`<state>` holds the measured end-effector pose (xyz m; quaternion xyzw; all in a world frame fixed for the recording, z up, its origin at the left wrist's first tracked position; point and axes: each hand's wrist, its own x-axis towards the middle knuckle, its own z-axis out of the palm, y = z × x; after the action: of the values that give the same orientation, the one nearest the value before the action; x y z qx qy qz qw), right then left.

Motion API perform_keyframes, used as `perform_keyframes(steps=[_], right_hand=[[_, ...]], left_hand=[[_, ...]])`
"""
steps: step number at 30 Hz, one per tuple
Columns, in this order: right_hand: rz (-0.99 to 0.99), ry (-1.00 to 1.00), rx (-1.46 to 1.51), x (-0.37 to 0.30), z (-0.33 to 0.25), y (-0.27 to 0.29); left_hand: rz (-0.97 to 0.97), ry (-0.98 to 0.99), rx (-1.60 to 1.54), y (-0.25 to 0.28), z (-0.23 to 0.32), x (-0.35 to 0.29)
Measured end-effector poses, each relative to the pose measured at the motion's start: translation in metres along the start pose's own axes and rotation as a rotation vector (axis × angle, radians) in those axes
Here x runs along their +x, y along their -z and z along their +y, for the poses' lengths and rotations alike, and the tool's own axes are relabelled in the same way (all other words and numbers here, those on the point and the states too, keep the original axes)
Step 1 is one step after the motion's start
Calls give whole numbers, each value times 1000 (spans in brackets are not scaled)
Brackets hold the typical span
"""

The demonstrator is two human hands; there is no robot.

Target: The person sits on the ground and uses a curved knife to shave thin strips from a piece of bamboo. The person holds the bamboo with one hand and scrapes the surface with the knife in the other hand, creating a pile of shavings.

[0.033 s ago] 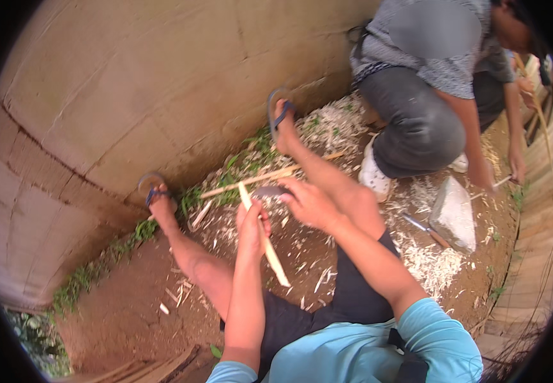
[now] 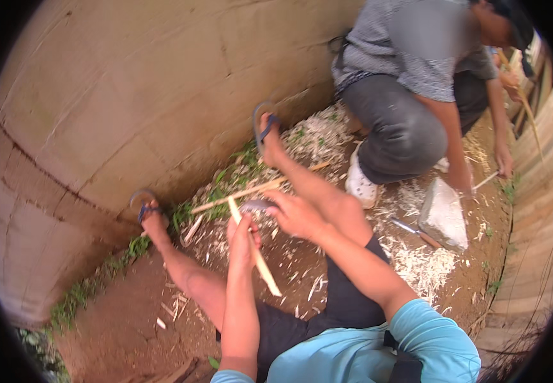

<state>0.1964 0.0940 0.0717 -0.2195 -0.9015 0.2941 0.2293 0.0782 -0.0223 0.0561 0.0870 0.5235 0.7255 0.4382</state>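
My left hand [image 2: 242,239] is closed around a pale wooden strip [image 2: 264,271], which slants from upper left to lower right above the ground between my legs. In my right hand [image 2: 297,215] is a knife, its handle hidden by my fingers. The dark, curved knife blade [image 2: 258,205] points left, close beside the strip's upper end; I cannot tell whether they touch. A longer wooden stick [image 2: 238,197] lies on the ground beyond my hands.
At the right, another person [image 2: 401,121] squats and holds a thin stick [image 2: 486,180] near the ground. A pale stone block [image 2: 443,214] and a second knife [image 2: 417,232] lie nearby. Wood shavings [image 2: 426,267] cover the soil. A wall [image 2: 136,83] rises beyond my feet.
The whole view has shifted slightly, so everything appears a little further left. Both hands keep their holds on the strip and the knife.
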Motion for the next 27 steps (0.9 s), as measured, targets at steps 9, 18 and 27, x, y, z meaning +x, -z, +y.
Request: perform_keyframes(steps=[9, 18, 27], right_hand=[[-42, -550, 892, -5, -13, 9], [79, -261, 337, -25, -34, -28], [-47, -95, 166, -24, -33, -31]], left_hand=[[-144, -46, 203, -17, -19, 4], [-150, -113, 159, -2, -27, 3], [-72, -66, 122, 18, -17, 2]])
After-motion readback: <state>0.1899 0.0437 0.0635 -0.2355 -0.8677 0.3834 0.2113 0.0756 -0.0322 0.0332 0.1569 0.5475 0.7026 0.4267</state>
